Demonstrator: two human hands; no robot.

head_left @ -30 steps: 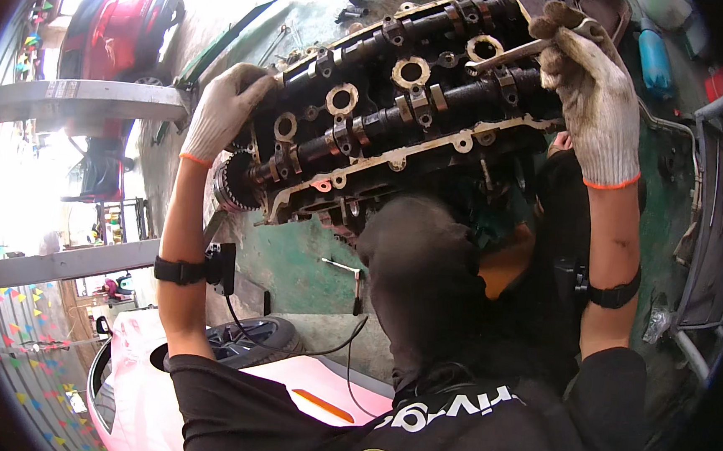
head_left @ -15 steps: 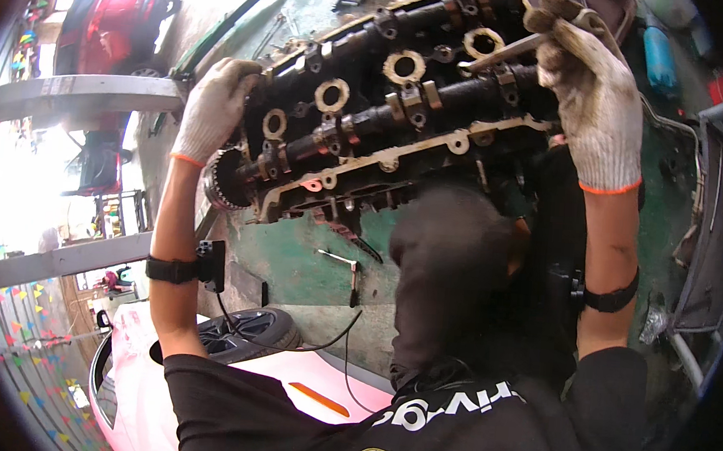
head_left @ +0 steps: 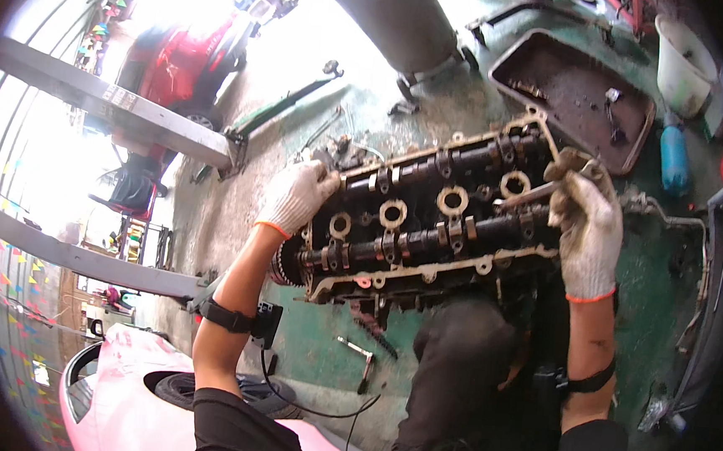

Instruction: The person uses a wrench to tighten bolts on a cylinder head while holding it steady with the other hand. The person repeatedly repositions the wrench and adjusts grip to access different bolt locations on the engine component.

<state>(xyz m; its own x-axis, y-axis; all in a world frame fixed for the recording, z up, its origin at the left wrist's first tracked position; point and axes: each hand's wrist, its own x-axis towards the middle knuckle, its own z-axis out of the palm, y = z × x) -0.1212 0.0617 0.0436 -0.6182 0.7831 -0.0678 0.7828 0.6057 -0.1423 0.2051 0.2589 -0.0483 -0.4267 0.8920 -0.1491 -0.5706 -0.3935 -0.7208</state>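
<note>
A long, oily cylinder head (head_left: 458, 276) lies across in front of me, with two dark camshafts and a row of pale rings along its middle. My left hand (head_left: 300, 194), in a white glove, is closed over its far left corner. In my gloved right hand (head_left: 586, 233) is a slim metal bar-shaped tool (head_left: 524, 198). The tool points left, its tip beside the rightmost ring (head_left: 515, 184); its other end is hidden in the fingers. A toothed wheel (head_left: 285, 262) shows at the head's left end.
Behind the head on the right stands a dark drip tray (head_left: 573, 106) with small parts. A blue bottle (head_left: 675, 159) and a white bucket (head_left: 683, 68) are beside it. A ratchet handle (head_left: 366, 368) lies on the green floor, near a pink car panel (head_left: 127, 393).
The view has tilted up, so the cylinder head and hands appear lower, and the tray now shows fully. Both hands keep their grip; the tool tip stays by the rightmost ring.
</note>
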